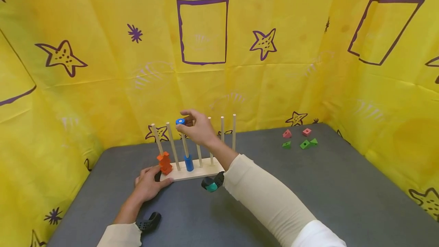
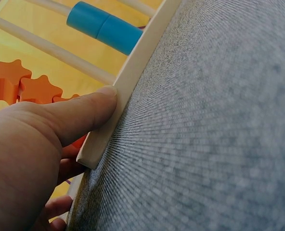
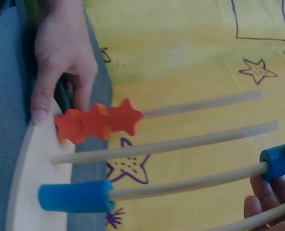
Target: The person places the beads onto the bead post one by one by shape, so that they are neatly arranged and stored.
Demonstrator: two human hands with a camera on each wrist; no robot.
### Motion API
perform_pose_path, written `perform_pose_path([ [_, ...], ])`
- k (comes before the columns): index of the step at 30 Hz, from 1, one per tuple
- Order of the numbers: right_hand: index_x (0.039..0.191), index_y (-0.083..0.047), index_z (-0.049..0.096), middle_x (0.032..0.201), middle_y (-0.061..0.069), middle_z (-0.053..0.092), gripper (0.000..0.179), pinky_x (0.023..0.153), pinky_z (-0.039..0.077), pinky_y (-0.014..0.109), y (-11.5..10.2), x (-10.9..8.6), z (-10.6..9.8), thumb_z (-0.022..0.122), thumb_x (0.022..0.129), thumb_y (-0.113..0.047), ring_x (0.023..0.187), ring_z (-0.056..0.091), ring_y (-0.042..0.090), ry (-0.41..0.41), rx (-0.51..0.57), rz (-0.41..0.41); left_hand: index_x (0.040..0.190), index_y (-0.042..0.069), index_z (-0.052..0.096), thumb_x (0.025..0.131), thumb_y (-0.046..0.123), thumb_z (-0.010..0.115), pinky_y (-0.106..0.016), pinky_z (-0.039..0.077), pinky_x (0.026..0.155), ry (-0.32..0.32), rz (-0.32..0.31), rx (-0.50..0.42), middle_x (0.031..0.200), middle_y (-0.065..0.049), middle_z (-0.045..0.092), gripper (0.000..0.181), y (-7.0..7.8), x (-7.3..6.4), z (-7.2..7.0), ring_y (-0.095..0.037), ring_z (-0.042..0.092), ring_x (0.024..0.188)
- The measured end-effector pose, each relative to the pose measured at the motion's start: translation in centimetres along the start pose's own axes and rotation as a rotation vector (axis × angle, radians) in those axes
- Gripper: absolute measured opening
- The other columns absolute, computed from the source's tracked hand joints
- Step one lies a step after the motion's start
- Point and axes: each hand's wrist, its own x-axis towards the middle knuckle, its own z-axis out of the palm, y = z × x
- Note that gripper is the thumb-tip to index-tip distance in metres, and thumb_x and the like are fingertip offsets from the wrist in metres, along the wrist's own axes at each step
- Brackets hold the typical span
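Note:
A wooden peg stand [image 1: 200,172] with a row of upright pegs stands on the grey table. My left hand [image 1: 149,183] grips the left end of its base, the thumb [image 2: 97,103] pressing on the front edge. Orange star blocks [image 3: 99,121] are stacked on the leftmost peg. Two blue cylinders [image 2: 104,26] sit at the bottom of the third peg. At the top of that peg my right hand [image 1: 199,127] pinches another blue cylinder [image 3: 277,161], and the peg's tip shows in its hole. The other pegs bear no blocks.
At the back right of the table [image 1: 343,186] lie pink blocks [image 1: 306,132] and several green blocks [image 1: 305,144]. Yellow cloth [image 1: 202,94] with purple drawings hangs close behind the stand and along both sides.

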Motion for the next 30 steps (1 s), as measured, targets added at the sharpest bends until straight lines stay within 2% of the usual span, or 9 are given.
perform_pose_path([
  [12,0.129,-0.010,0.052,0.099,0.004,0.063,0.051,0.076,0.052,0.033,2.2,-1.4,1.2,0.075,0.084,-0.010,0.091,0.062,0.018,0.067,0.188,0.075,0.138,-0.002,0.049,0.084,0.044,0.073,-0.063,0.014,0.095,-0.002,-0.001,0.005,0.135,-0.028,0.048,0.075,-0.2,0.1,0.2,-0.047,0.026,0.127],
  [20,0.129,-0.009,0.053,0.102,0.002,0.062,0.053,0.077,0.051,0.034,4.3,-2.2,2.0,0.077,0.083,-0.015,0.091,0.060,0.018,0.072,0.178,0.126,0.137,-0.003,0.050,0.084,0.045,0.073,-0.063,0.015,0.095,-0.008,-0.010,0.011,0.134,-0.028,0.048,0.075,0.1,0.0,-0.1,-0.047,0.026,0.127],
  [30,0.128,-0.007,0.055,0.099,0.002,0.063,0.050,0.076,0.051,0.033,6.7,-3.4,3.1,0.077,0.083,-0.011,0.087,0.061,0.017,0.055,0.166,0.163,0.136,-0.002,0.051,0.083,0.045,0.073,-0.064,0.014,0.095,-0.002,0.001,0.013,0.134,-0.028,0.049,0.074,-0.1,0.0,0.1,-0.047,0.027,0.126],
])
